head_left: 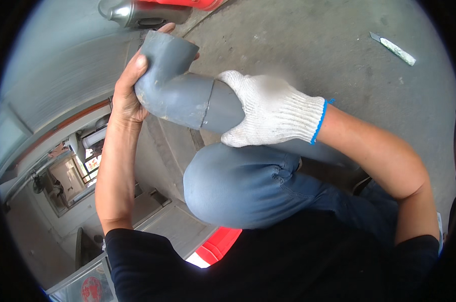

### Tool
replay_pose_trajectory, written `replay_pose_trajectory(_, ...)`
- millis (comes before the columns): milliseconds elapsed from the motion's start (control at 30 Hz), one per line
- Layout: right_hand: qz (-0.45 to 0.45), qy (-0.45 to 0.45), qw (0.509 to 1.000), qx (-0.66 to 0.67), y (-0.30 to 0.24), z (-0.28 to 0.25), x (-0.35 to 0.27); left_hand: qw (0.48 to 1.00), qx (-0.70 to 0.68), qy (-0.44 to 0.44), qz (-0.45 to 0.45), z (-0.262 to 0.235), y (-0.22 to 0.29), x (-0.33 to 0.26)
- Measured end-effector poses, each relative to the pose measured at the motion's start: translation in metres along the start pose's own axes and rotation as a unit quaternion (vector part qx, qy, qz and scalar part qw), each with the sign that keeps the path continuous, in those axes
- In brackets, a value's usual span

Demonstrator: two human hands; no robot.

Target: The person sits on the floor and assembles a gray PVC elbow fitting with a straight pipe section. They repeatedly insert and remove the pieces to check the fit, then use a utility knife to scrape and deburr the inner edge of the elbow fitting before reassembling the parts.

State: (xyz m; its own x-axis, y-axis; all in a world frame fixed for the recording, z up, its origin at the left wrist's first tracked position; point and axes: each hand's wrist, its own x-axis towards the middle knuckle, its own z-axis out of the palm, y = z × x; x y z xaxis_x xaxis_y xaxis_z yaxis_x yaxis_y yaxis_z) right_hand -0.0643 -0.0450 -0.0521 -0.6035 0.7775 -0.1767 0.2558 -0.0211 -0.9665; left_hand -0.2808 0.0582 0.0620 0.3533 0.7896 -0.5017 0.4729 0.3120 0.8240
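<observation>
A grey plastic pipe elbow (175,93) is fitted onto the end of a grey pipe (223,108), with a dark seam where they meet. My bare left hand (132,83) wraps round the elbow's outer bend, thumb on the near side and fingertips showing behind its open end. In a white knit glove with a blue cuff, my right hand (263,108) grips the pipe just behind the seam. The pipe runs on under my right wrist, above my bent knee (233,186) in blue jeans, and part of it is hidden there.
On the concrete floor (328,45) at the upper right lies a utility knife (394,50), blade out. A silver metal flask (137,12) and a red object (197,4) are at the top. Metal cabinetry (52,116) stands left; a red container (220,244) is beside me.
</observation>
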Motion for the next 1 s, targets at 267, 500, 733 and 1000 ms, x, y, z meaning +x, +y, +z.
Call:
replay_pose_trajectory(267, 0.004, 0.058, 0.998, -0.006, -0.005, 0.014, -0.003, 0.998, 0.007, 0.04, -0.045, 0.009, 0.004, -0.012)
replay_pose_trajectory(500, -0.02, 0.084, 0.996, 0.003, 0.002, 0.028, 0.004, 0.994, 0.003, 0.086, -0.074, 0.004, 0.002, -0.021)
replay_pose_trajectory(733, -0.027, 0.072, 0.997, 0.029, 0.005, 0.025, 0.006, 0.984, -0.054, 0.157, -0.072, 0.011, -0.01, -0.024)
replay_pose_trajectory(1000, -0.029, 0.074, 0.991, 0.11, 0.016, 0.02, 0.02, 0.982, -0.151, 0.112, 0.0, 0.014, -0.024, -0.015)
